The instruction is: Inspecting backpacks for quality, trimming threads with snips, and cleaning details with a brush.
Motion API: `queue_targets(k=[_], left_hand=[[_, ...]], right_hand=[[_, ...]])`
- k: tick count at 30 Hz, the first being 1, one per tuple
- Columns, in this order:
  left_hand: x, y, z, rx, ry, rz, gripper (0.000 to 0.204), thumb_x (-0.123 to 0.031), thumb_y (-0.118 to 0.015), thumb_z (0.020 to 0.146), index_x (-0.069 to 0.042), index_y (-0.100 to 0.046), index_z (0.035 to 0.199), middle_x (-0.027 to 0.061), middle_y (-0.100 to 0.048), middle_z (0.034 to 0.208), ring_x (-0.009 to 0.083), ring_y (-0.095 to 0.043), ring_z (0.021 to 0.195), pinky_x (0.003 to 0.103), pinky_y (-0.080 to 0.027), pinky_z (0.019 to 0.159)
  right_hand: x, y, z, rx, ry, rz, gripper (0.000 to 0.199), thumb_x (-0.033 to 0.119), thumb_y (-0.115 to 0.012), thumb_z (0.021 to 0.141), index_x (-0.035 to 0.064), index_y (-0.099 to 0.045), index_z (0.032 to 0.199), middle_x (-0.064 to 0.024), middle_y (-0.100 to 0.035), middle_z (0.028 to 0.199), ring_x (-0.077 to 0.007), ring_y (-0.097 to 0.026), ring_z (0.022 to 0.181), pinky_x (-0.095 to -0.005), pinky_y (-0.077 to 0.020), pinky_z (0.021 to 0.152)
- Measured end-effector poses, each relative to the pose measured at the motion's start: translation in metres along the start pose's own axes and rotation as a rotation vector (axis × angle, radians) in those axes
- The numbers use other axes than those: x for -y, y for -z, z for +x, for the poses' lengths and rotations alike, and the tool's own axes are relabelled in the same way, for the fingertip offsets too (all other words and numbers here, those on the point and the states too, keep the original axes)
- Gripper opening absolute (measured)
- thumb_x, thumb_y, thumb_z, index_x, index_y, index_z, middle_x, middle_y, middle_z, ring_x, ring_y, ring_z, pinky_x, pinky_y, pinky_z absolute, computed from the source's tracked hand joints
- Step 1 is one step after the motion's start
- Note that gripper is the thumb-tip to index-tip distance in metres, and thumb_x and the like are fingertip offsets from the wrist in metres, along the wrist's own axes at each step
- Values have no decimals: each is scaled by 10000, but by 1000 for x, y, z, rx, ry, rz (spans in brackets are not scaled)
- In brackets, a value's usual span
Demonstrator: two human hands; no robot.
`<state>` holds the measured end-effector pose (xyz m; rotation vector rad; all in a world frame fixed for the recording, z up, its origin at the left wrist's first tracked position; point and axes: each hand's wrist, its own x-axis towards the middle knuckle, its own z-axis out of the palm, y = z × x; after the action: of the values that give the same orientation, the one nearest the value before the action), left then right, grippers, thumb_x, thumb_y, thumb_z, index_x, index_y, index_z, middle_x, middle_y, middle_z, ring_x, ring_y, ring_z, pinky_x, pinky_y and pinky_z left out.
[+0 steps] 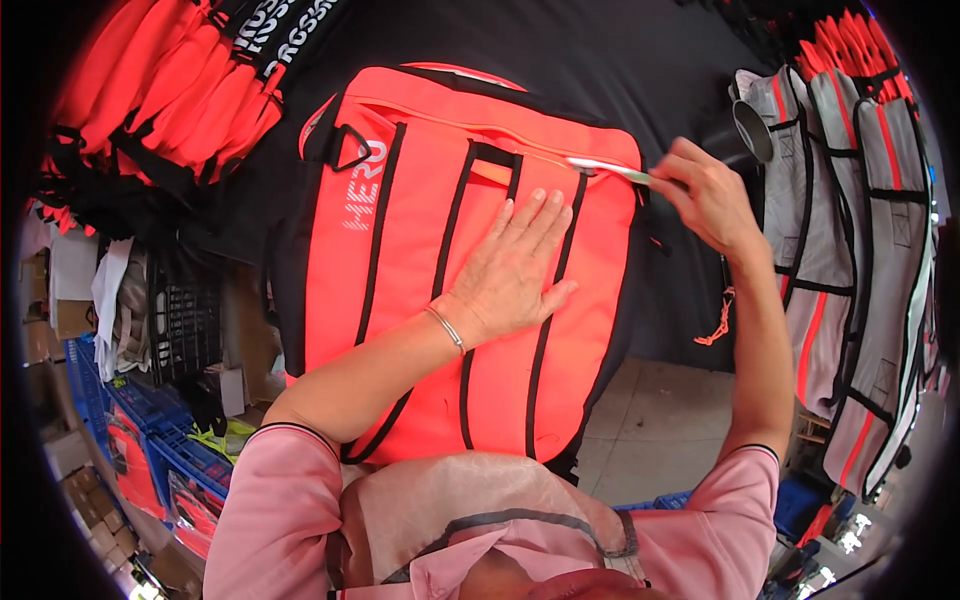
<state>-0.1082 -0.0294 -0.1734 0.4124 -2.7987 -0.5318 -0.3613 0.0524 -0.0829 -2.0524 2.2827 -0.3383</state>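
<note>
A bright orange-red backpack with black lengthwise straps lies on a black-covered table in front of me. My left hand is flat on its panel, fingers stretched out. My right hand is at the upper right corner of the backpack. Pinched in its fingers is a slim white and pale green tool, whose exact kind I cannot make out. The tool's white end lies along the upper zipper edge. A small opening beneath the crossing black strap shows orange inside.
Orange-red pieces with black straps are piled at the far left. Grey panels with black edging and orange stripes hang at the right, beside a black cup-like object. Blue crates stand at the lower left, below a black basket.
</note>
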Motion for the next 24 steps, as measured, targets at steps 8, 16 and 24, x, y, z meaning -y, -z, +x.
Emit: queue_targets(k=[8,16,24], left_hand=[[4,3,-2,-16,3,-48,746,-436,-579,919,8,-338,1469,198,-293,1545,341,-236,1453,481,-210,1176],[34,61,24,-65,24,155,673,-390,-640,893,-74,-415,1443,143,-358,1521,342,-309,1412,472,-288,1140],[95,52,-43,-131,108,49,607,-303,-682,873,-114,-482,1414,102,-419,1493,309,-284,1438,436,-324,1140]], right_hand=[[-7,5,-1,52,31,-45,148,170,-663,856,31,-614,861,-89,-532,850,-313,-597,758,-408,-462,642],[-4,5,-7,43,-73,-50,136,176,-644,872,41,-641,881,-75,-549,883,-304,-608,789,-414,-466,672],[17,1,-2,-77,-187,145,133,171,-653,866,38,-663,855,-81,-571,833,-295,-611,770,-402,-453,663]])
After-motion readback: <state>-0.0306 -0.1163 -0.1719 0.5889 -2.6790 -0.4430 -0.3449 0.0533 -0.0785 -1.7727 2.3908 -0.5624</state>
